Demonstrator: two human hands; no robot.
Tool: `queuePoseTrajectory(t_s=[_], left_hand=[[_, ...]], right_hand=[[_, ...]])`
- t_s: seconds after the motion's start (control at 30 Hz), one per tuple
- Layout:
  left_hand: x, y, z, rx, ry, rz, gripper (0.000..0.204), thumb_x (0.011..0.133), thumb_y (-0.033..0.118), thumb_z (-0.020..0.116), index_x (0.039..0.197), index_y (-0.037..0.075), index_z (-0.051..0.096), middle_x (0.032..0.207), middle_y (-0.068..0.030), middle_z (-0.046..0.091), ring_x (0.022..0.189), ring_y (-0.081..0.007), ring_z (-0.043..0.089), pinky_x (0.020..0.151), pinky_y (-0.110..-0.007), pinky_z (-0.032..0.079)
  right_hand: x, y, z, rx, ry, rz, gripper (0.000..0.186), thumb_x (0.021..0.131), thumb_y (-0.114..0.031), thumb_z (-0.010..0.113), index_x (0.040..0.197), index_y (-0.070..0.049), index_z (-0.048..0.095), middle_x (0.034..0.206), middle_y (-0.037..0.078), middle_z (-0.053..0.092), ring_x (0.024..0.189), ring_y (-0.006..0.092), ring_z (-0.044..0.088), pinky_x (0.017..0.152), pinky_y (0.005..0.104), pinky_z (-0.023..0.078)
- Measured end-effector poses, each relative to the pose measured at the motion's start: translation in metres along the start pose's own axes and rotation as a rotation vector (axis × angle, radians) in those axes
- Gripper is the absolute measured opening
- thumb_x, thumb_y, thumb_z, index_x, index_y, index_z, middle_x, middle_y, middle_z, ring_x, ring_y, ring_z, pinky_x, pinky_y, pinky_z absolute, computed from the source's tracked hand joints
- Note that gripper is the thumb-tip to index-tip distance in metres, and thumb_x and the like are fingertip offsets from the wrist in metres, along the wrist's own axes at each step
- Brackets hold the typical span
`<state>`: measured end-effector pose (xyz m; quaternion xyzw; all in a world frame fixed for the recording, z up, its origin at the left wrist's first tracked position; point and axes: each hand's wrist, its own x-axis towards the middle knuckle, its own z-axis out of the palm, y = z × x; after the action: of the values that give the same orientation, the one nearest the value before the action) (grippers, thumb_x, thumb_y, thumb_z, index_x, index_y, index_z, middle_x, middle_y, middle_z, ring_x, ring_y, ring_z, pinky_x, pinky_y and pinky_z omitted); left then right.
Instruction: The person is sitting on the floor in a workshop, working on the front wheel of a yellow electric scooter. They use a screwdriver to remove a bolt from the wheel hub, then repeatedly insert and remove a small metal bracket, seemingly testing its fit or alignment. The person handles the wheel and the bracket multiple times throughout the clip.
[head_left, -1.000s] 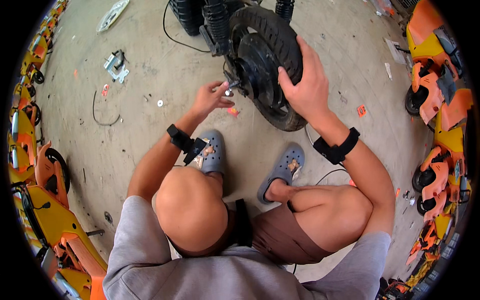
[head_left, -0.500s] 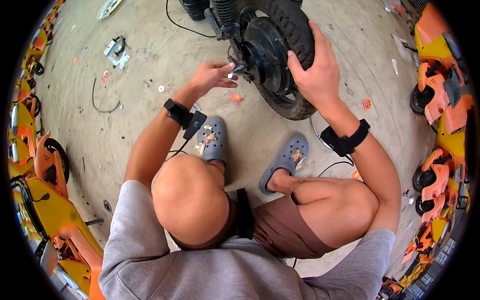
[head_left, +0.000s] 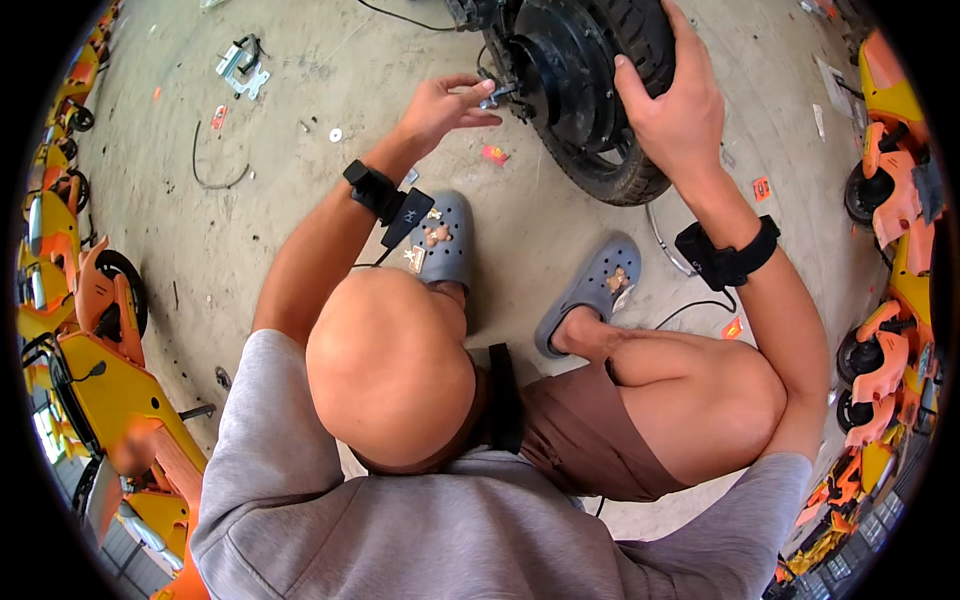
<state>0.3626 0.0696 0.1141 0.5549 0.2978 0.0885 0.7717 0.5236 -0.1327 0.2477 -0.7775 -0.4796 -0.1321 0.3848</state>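
Observation:
A black wheel [head_left: 560,75] with a hub motor and a treaded tyre [head_left: 655,185] stands in front of me at the top of the picture. My right hand [head_left: 677,115] grips the tyre from the right, thumb on its side and fingers over the tread. At the wheel's left, my left hand [head_left: 447,107] pinches a small metal part [head_left: 494,97] at the axle end with thumb and forefinger, while its other fingers stretch out. What kind of part it is cannot be made out.
Grey clogs [head_left: 445,240] are on my feet below the wheel. On the floor to the left lie a metal bracket [head_left: 243,75], a washer [head_left: 335,135] and a bent black cable [head_left: 205,180]. Orange and yellow scooters [head_left: 120,375] line both sides.
The whole view has shifted, so the wheel and both hands appear higher and further right. Both hands stay at the same places on the wheel.

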Motion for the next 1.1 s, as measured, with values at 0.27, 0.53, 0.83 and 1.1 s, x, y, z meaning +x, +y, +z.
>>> queuePoseTrajectory(t_s=[0.27,0.53,0.83,1.1], left_hand=[[0.002,0.001,-0.002,0.066,-0.032,0.021,0.053,0.094,0.029,0.067,0.126,-0.011,0.051,0.110,-0.0237,0.066,0.097,-0.0295,0.071,0.090,-0.034,0.057],[0.005,0.006,-0.004,0.198,-0.058,-0.018,0.053,0.095,0.031,0.065,0.126,-0.010,0.051,0.110,-0.0245,0.065,0.095,-0.0297,0.071,0.089,-0.033,0.058],[0.008,-0.009,0.002,0.323,-0.120,0.127,0.040,0.093,0.015,0.068,0.119,-0.009,0.050,0.100,-0.0256,0.068,0.085,-0.0256,0.072,0.077,-0.032,0.062],[0.005,0.000,0.010,0.045,-0.162,-0.033,0.045,0.097,0.020,0.062,0.128,-0.007,0.045,0.114,-0.0292,0.063,0.098,-0.0334,0.069,0.089,-0.038,0.058]], right_hand=[[0.000,-0.001,-0.001,0.005,-0.009,0.034,0.067,0.078,-0.016,0.067,0.139,-0.003,0.044,0.124,0.026,0.057,0.114,0.0419,0.057,0.098,0.0437,0.046],[0.000,0.000,0.000,0.010,-0.012,0.015,0.067,0.077,-0.016,0.067,0.139,-0.002,0.044,0.124,0.026,0.057,0.115,0.0420,0.057,0.098,0.0437,0.046],[0.000,0.001,-0.001,-0.019,0.004,-0.015,0.067,0.077,-0.016,0.067,0.138,-0.002,0.045,0.124,0.026,0.056,0.115,0.0428,0.056,0.099,0.0446,0.046],[-0.003,0.015,0.003,0.014,0.053,-0.048,0.068,0.076,-0.017,0.069,0.138,-0.001,0.045,0.124,0.026,0.056,0.112,0.0431,0.057,0.097,0.0453,0.047]])
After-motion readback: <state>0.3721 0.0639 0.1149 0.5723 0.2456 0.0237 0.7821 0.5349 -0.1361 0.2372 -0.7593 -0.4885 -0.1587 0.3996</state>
